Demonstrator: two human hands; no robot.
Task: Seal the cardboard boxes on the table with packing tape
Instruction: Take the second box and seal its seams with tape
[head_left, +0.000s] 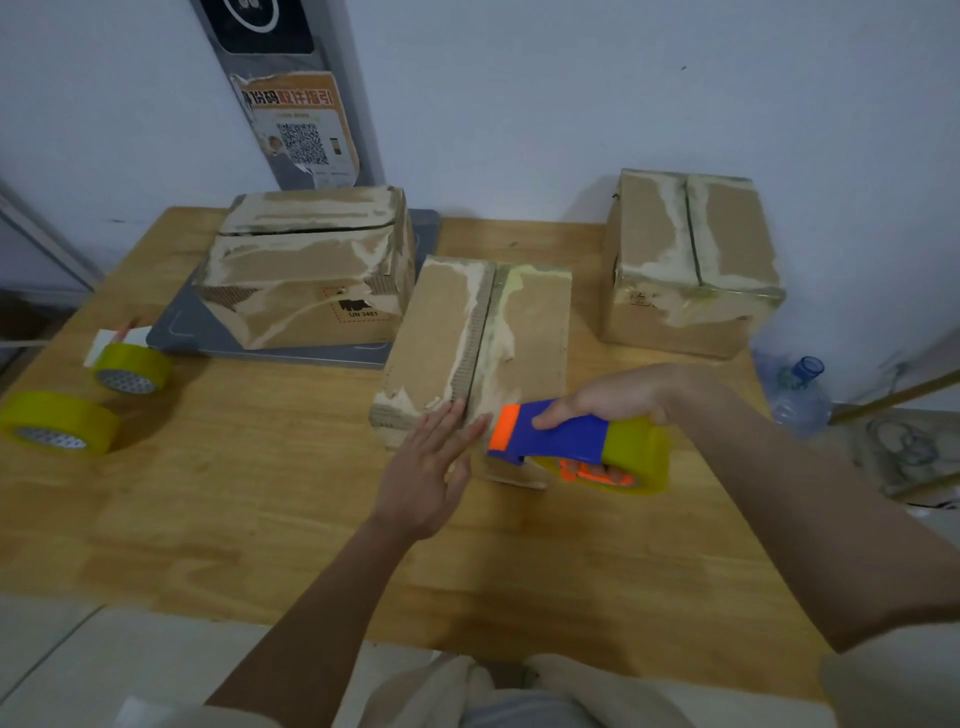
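Three boxes: standing on the desk, all with torn, worn tops and no fresh strip that can be made out.
Middle box: lying nearest the person, its centre seam running away from the camera and showing open.
Left box: sitting on a grey mat near the wall, its flap seam looking unsealed.
Right box: standing well apart at the far right, seam also dark and open.
Left hand: reaching flat, fingers straight and touching the near edge of the middle box.
Right hand: gripping the blue tape dispenser, fingers curled round it, just beside the near end of the middle box.
Spare rolls: two yellow tape rolls lying at the desk's left side.
Progress: judging by the open seams, sealing is only beginning; all three boxes are remaining to be taped.
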